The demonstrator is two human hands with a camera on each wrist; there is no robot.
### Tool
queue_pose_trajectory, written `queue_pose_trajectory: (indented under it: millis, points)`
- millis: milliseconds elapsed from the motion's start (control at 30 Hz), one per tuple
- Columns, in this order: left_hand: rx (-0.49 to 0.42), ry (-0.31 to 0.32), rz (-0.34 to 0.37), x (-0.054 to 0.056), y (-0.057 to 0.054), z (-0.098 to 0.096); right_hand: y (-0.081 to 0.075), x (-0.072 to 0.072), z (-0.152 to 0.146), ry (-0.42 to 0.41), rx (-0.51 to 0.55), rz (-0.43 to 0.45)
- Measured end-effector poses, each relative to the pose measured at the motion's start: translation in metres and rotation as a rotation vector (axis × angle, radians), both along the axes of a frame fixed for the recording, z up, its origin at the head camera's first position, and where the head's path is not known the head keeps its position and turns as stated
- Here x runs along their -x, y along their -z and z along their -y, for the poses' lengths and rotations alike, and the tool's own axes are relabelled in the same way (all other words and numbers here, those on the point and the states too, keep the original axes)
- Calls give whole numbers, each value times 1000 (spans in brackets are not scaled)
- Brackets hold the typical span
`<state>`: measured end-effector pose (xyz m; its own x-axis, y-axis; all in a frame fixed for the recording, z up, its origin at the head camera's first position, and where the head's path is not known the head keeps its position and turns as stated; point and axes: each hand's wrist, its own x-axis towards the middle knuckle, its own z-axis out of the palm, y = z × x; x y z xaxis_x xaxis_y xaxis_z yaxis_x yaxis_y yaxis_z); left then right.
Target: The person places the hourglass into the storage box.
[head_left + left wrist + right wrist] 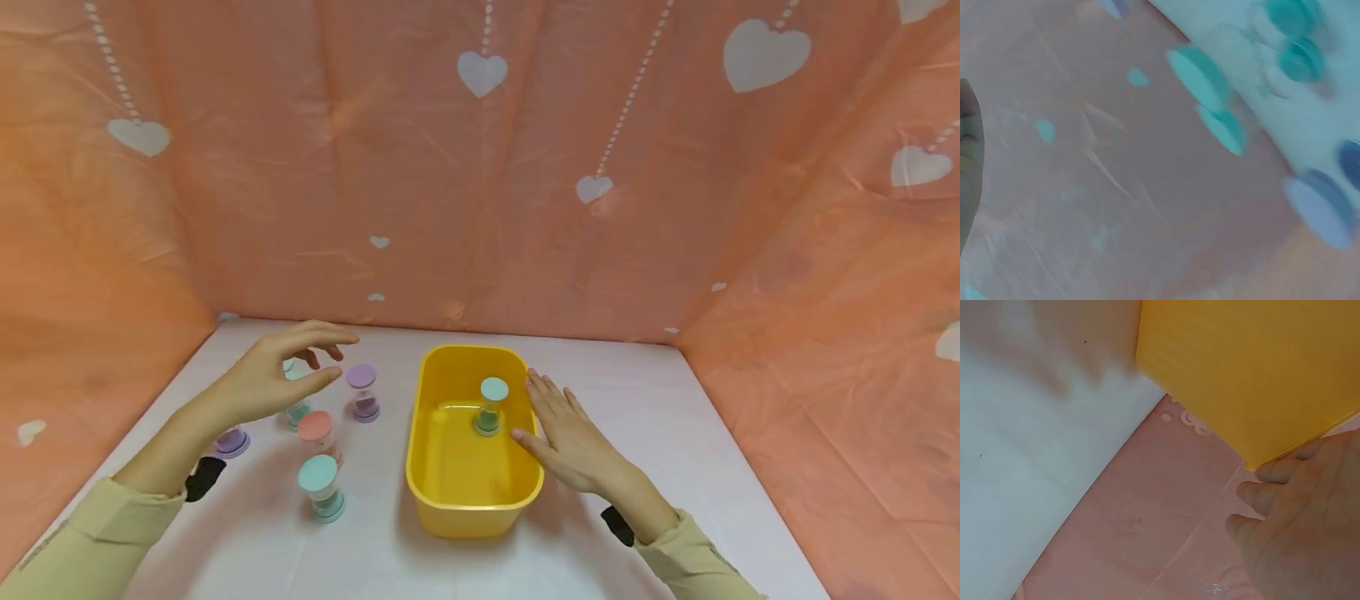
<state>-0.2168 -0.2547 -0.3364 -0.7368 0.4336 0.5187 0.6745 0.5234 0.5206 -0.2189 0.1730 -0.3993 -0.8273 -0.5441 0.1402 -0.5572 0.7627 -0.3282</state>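
Note:
My left hand point(270, 375) hovers over a group of small sand timers, its fingers loosely bent and holding nothing. Nearest its fingertips stands a purple sand timer point(362, 392); a teal sand timer point(297, 414) is partly hidden behind the hand. In front stand a pink sand timer point(317, 427) and another teal sand timer point(321, 487). A second purple one point(232, 442) shows partly below the wrist. With straight fingers, my right hand point(566, 437) rests on the right rim of a yellow tub point(476, 521). Inside the tub a green-sand timer point(491, 406) with a pale teal cap stands upright.
The white tabletop point(637, 400) is enclosed by an orange-pink cloth point(525, 250) printed with white hearts at the back and sides. The left wrist view is blurred, with a teal timer point(1207, 94) and a bluish-purple cap point(1319, 209) showing.

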Motion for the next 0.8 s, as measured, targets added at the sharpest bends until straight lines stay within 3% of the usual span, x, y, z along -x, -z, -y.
queue_pose_trajectory:
  millis: [267,400,633,800]
  points:
    - [-99,-159,-37,-21,19,52,2,0,0,0,13,-11]
    - [-128,-248,5,-33,30,76,3,1,0,-3,18,-13]
    - [-69,-458,187,-50,55,118,4,1,0,-8,11,-31]
    - [4,-500,272,-55,75,139,4,2,-1,-1,11,-29]
